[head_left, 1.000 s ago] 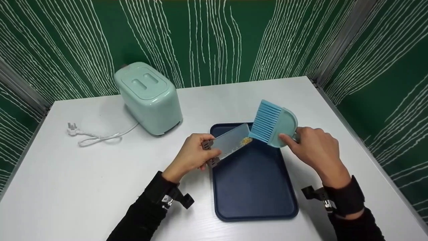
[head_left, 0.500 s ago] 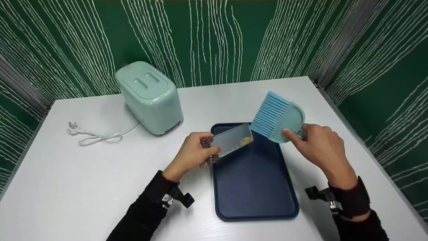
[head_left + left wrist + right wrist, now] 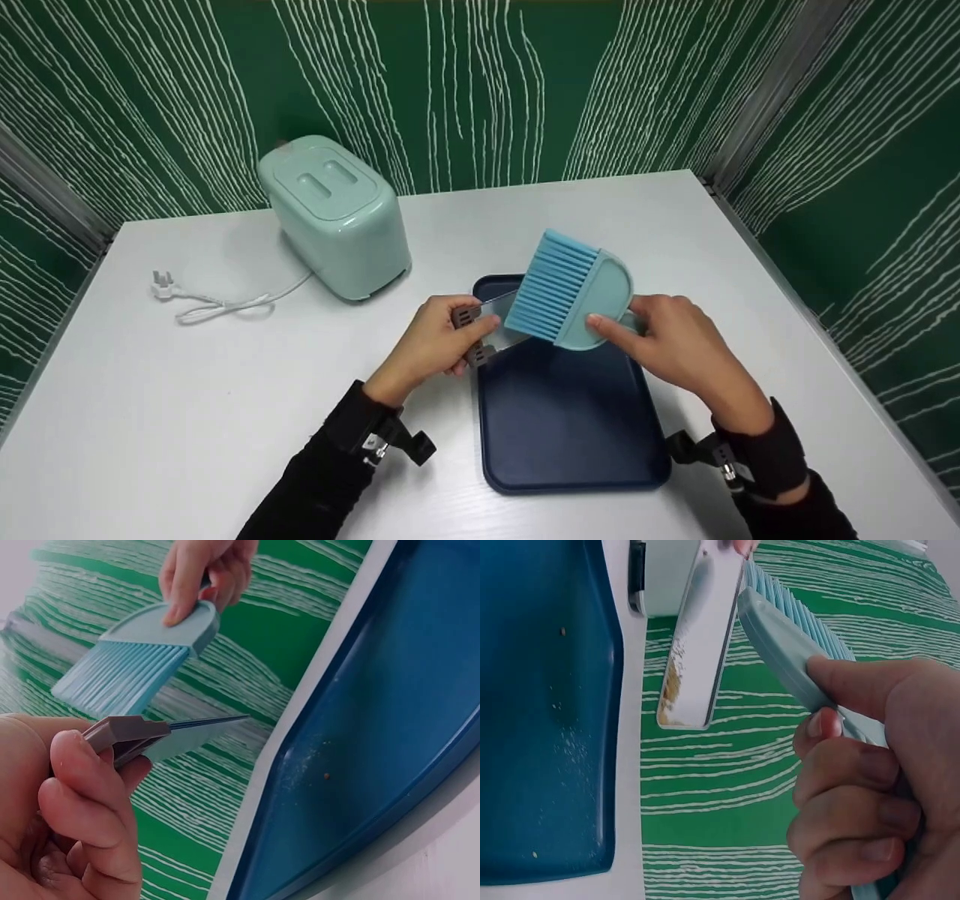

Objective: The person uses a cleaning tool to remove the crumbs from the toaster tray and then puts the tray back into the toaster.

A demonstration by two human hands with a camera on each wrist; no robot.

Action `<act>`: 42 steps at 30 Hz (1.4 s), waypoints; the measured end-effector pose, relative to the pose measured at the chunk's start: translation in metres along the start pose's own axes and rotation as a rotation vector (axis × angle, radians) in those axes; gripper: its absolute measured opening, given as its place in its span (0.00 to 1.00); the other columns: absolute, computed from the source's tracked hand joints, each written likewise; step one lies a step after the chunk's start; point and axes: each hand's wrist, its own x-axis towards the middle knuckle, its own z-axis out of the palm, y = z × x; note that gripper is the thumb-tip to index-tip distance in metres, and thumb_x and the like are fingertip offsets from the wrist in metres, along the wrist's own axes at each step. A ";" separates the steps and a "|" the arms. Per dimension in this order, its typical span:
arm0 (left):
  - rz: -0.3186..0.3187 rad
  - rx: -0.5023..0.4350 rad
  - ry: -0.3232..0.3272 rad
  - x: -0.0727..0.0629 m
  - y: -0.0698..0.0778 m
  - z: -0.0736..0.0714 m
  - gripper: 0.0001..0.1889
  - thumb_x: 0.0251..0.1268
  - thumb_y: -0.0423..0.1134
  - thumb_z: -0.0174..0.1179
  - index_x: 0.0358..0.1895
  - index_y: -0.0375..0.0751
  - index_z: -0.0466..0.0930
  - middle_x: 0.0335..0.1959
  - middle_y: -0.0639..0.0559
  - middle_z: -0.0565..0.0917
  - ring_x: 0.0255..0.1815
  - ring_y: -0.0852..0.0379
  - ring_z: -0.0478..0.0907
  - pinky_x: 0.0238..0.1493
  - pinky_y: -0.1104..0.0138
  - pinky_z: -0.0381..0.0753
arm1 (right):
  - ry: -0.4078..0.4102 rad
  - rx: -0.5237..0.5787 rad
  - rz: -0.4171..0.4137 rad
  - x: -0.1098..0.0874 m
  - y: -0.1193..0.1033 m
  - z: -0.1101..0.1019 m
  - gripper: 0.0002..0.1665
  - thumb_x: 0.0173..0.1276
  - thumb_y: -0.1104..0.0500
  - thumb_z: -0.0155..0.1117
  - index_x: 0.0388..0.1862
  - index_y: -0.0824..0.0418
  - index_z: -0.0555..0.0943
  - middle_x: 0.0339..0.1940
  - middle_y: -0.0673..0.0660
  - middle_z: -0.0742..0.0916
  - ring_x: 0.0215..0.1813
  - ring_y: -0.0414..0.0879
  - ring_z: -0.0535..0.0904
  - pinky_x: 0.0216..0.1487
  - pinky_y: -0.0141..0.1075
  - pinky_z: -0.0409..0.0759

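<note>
My left hand (image 3: 435,337) pinches the grey-brown end of a shallow metal crumb tray (image 3: 504,304), thumb on top. In the right wrist view, yellowish crumbs (image 3: 672,684) lie near its far end. My right hand (image 3: 682,341) grips a pale green brush (image 3: 577,292) with light blue bristles by its handle, thumb against its flat head. From the head view, the bristles cover much of the crumb tray; in the left wrist view they appear above it, and I cannot tell whether they touch. Beneath both is a dark blue tray (image 3: 574,427), with fine crumbs (image 3: 574,750) on it.
A mint green toaster (image 3: 337,217) stands at the back left of the white table (image 3: 225,420). Its white cord (image 3: 225,306) lies beside it, plug toward the left. Green walls (image 3: 510,90) with white lines stand behind and to the right.
The brush first went up and right, away from the crumb tray, then came back left and down over it in my right hand. My left hand and the crumb tray stay almost still.
</note>
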 end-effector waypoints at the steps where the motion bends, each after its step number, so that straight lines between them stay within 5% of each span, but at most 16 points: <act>1: 0.005 -0.003 -0.005 0.000 0.000 0.000 0.14 0.78 0.45 0.66 0.33 0.44 0.77 0.14 0.56 0.73 0.06 0.63 0.70 0.12 0.70 0.68 | -0.013 0.005 -0.001 0.000 -0.001 0.001 0.26 0.78 0.39 0.67 0.51 0.61 0.91 0.17 0.49 0.77 0.22 0.43 0.68 0.26 0.34 0.60; 8: 0.026 -0.034 -0.014 0.001 0.001 -0.001 0.17 0.80 0.50 0.64 0.34 0.43 0.78 0.13 0.56 0.74 0.06 0.64 0.71 0.11 0.71 0.68 | -0.031 -0.001 -0.013 0.002 -0.007 0.009 0.25 0.76 0.39 0.69 0.40 0.61 0.89 0.16 0.47 0.73 0.22 0.42 0.67 0.25 0.33 0.60; 18: -0.001 -0.076 -0.010 0.002 0.001 0.000 0.17 0.82 0.52 0.62 0.40 0.41 0.81 0.15 0.56 0.77 0.06 0.64 0.71 0.12 0.70 0.68 | -0.004 -0.053 -0.028 0.003 -0.010 0.018 0.31 0.75 0.36 0.69 0.20 0.54 0.74 0.16 0.45 0.66 0.21 0.41 0.65 0.25 0.34 0.59; 37: 0.052 -0.014 0.028 0.001 0.000 -0.001 0.15 0.77 0.50 0.68 0.35 0.44 0.79 0.14 0.56 0.76 0.06 0.63 0.71 0.11 0.69 0.69 | 0.009 -0.157 0.003 0.005 0.000 0.023 0.30 0.75 0.37 0.69 0.21 0.55 0.75 0.15 0.47 0.67 0.20 0.44 0.64 0.23 0.36 0.55; 42: 0.058 0.024 0.043 0.000 0.000 -0.001 0.16 0.77 0.49 0.68 0.32 0.44 0.78 0.13 0.56 0.75 0.05 0.62 0.71 0.11 0.69 0.69 | 0.032 -0.172 0.017 0.004 0.003 0.024 0.34 0.75 0.36 0.69 0.18 0.53 0.67 0.16 0.46 0.63 0.20 0.43 0.61 0.23 0.36 0.51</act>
